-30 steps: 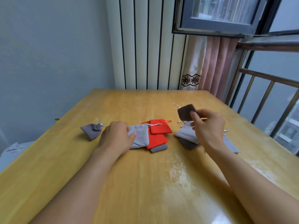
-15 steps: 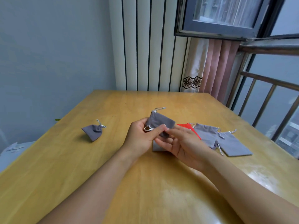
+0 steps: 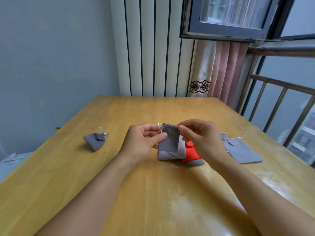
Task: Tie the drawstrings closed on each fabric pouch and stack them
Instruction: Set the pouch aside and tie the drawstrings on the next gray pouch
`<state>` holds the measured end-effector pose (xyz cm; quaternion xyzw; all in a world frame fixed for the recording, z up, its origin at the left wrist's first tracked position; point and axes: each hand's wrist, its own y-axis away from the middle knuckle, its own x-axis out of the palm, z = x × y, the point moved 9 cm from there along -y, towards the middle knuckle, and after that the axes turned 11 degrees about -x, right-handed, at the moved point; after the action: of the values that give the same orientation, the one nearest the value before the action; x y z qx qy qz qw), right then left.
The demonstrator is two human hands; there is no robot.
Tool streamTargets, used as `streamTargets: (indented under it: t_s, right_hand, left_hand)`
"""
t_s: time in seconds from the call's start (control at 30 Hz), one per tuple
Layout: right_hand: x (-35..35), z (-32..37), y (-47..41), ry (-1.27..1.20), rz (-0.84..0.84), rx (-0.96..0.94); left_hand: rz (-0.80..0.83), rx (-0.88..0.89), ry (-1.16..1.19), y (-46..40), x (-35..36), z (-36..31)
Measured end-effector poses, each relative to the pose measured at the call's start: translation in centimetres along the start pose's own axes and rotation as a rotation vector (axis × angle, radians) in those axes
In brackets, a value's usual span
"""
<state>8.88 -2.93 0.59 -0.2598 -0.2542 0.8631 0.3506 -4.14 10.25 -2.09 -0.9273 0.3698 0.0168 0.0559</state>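
Observation:
A small dark grey pouch is held upright above the table between both hands. My left hand pinches its left edge by the white drawstring loop. My right hand pinches its top right corner. Beneath it lie a light grey pouch, a red pouch and a dark grey one, overlapping. A cinched grey pouch sits alone at the left. Two light grey pouches lie flat at the right.
The wooden table has its right edge beside a metal railing. A white panelled wall, a pink curtain and an open window frame stand behind the table.
My right hand carried the dark grey pouch from the right pile to the centre, where my left hand joined it. Both hands now hold it upright at its top edge.

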Motion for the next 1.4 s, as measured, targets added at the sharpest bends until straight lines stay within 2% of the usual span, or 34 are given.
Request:
streamTargets:
  t_s: [0.1,0.33,0.57,0.7,0.83,0.97,1.03,1.3,1.33,1.4]
  right_hand:
    - [-0.2,-1.5,0.2,-0.166,-0.038,0.151]
    - [1.1,-2.7,1.1,-0.403,-0.065,0.318]
    - [-0.5,-2.3,0.6,-0.225,-0.122,0.248]
    - [-1.2,-2.6,0.4,-0.270,-0.178,0.274]
    - [-1.2,-2.9,0.5,-0.289,-0.178,0.273]
    - [-2.8,-2.3,-0.1,-0.257,-0.257,0.206]
    - [-2.8,-2.0,-0.5,-0.229,-0.223,0.167]
    - [-0.5,-3.0,-0.2,-0.022,0.117,0.230]
    - [-0.2,-2.9,0.0,-0.063,0.128,0.255]
    - [0.9,-3.1,0.6,-0.377,0.087,0.383]
  left_hand:
    - [-0.059,-0.031,0.088,-0.3,-0.8,0.4]
    - [-0.074,0.001,-0.005,-0.3,-0.4,0.9]
    - [-0.133,0.001,-0.030,-0.4,-1.7,0.5]
    - [-0.152,-0.048,0.073,-0.7,-3.1,0.4]
    - [-0.138,-0.075,0.074,-0.7,-3.1,0.8]
    - [-0.255,-0.040,0.036,-0.7,-4.4,0.6]
    - [-0.289,-0.038,0.071,-0.6,-4.7,0.5]
    - [0.050,-0.270,0.565,-0.3,-1.3,1.7]
    - [0.103,-0.305,0.653,-0.2,-0.7,1.7]
    - [0.191,-0.375,0.825,0.2,0.3,1.7]
